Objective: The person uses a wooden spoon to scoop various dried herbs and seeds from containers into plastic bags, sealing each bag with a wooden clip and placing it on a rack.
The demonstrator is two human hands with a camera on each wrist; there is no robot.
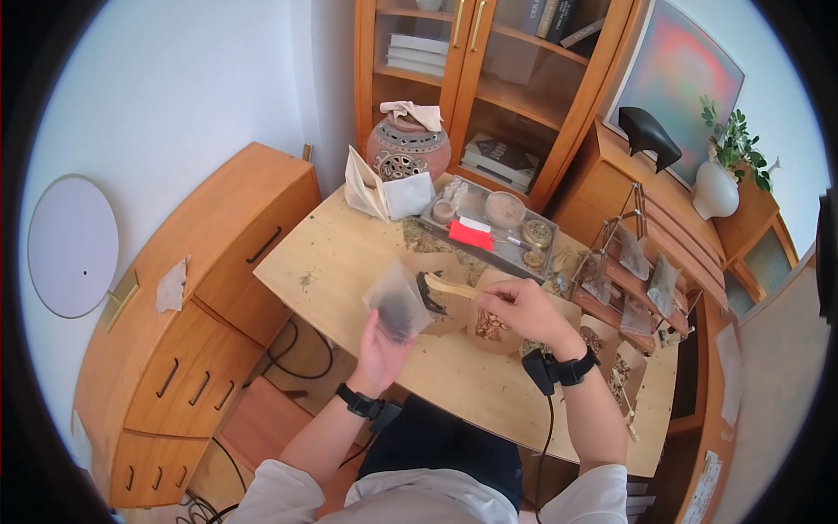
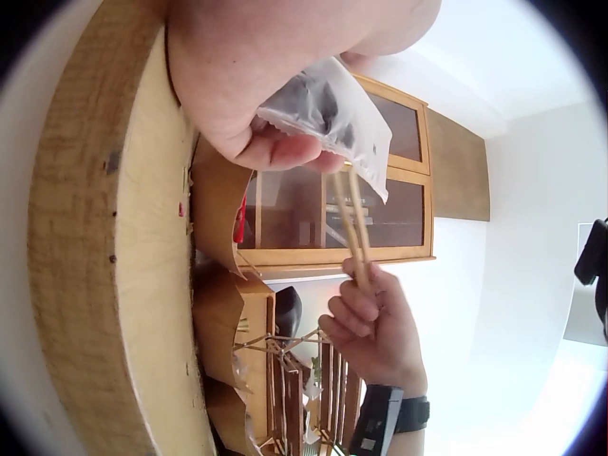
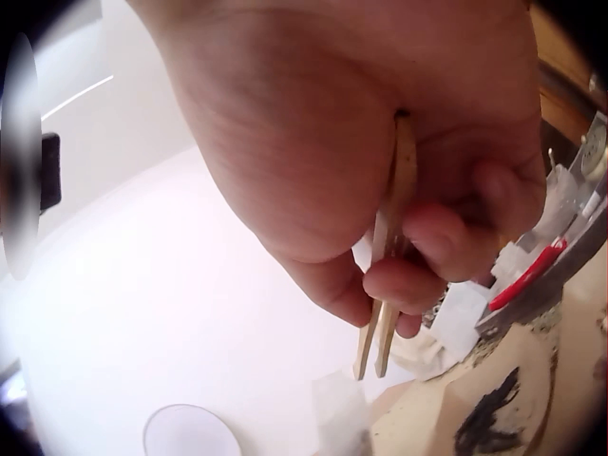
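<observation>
My left hand (image 1: 381, 356) holds a small translucent pouch (image 1: 397, 306) by its lower part, thumb and fingers on either side, with dark contents showing through. In the left wrist view the pouch (image 2: 328, 109) stands tilted above the paper trays. My right hand (image 1: 531, 313) pinches wooden tweezers (image 1: 452, 286), whose tips point left towards the pouch. Two slim arms of the tweezers (image 3: 407, 171) show in the right wrist view, slightly apart at the ends. Below lies a brown paper tray (image 1: 449, 321) with dark dried strips (image 1: 430, 297). Reddish-brown chips (image 1: 491, 327) fill another tray under my right hand.
A grey tray (image 1: 489, 251) with jars and a red packet (image 1: 471, 234) stands behind. Further left are an open booklet (image 1: 406, 196) and a round patterned pot (image 1: 408, 150). A small wooden rack (image 1: 624, 301) with clear bags stands right. Crumbs lie on the table (image 1: 327, 253).
</observation>
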